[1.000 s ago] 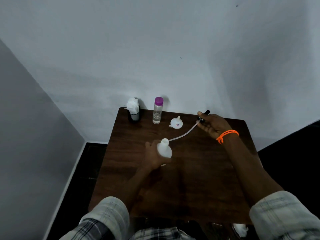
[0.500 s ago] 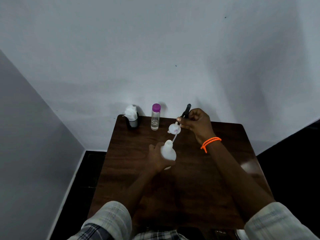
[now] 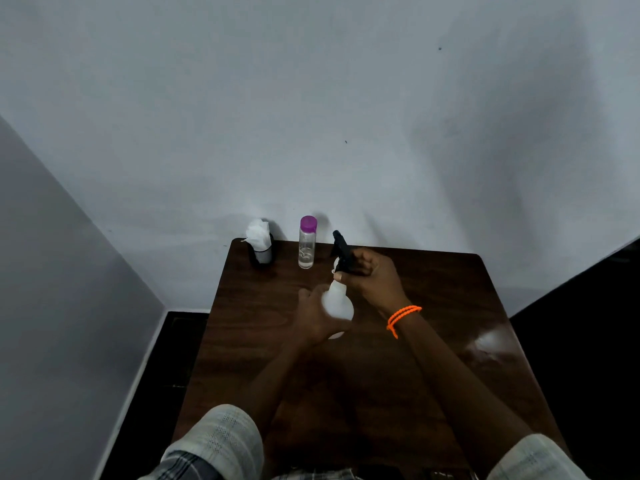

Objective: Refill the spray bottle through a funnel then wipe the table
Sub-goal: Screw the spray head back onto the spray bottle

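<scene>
A white spray bottle stands on the dark wooden table, gripped around its body by my left hand. My right hand holds the black spray head directly over the bottle's neck; its dip tube is hidden, apparently inside the bottle. The white funnel is almost fully hidden behind the spray head and my right hand. A clear water bottle with a purple cap stands at the table's far edge.
A black holder with white tissue or cloth stands at the far left corner of the table, next to the water bottle. White walls close in behind and to the left. Dark floor lies on both sides of the table.
My right hand has brought the spray head from the right, with the tube trailing out, up over the bottle's neck. The tube has slid down out of sight. The left hand kept its hold.
</scene>
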Demonstrator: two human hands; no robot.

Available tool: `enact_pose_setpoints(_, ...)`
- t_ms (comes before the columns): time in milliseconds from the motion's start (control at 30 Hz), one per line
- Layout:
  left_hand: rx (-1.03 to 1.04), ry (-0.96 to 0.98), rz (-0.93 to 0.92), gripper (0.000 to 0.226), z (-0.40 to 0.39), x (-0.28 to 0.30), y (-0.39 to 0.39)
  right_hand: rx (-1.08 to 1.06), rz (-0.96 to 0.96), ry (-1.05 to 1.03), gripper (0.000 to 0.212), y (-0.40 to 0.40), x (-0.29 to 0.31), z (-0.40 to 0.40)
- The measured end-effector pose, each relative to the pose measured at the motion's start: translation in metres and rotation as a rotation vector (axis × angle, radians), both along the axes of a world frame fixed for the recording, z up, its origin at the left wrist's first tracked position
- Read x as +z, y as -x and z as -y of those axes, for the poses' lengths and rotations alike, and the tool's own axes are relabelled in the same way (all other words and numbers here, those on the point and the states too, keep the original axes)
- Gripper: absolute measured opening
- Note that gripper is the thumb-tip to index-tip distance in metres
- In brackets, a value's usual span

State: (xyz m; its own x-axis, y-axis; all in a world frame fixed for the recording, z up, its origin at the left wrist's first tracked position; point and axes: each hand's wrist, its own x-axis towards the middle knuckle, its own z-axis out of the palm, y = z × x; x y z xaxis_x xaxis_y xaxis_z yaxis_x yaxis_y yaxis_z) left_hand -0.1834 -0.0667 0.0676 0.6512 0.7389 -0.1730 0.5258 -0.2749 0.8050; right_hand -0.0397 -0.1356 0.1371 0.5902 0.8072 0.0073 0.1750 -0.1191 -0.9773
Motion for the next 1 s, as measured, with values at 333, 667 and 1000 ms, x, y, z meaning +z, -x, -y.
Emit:
enact_pose_setpoints(333,-0.005,-0.024,0.001,0.100,-0.005,0.004,-0.003,-0.009,0.106,0.069,0.040,0.002,-0.016,0.006)
enact_pose_setpoints(667,-0.007,-0.038,0.006,0.096,-0.006,0.008,-0.010,-0.064,0.158,0.052,0.040,0.004,-0.018,0.007)
enact_pose_setpoints(1000,-0.021,-0.049,0.044,0.092,-0.005,0.005,-0.017,-0.103,0.223,0.065,0.038,0.002,-0.019,0.005)
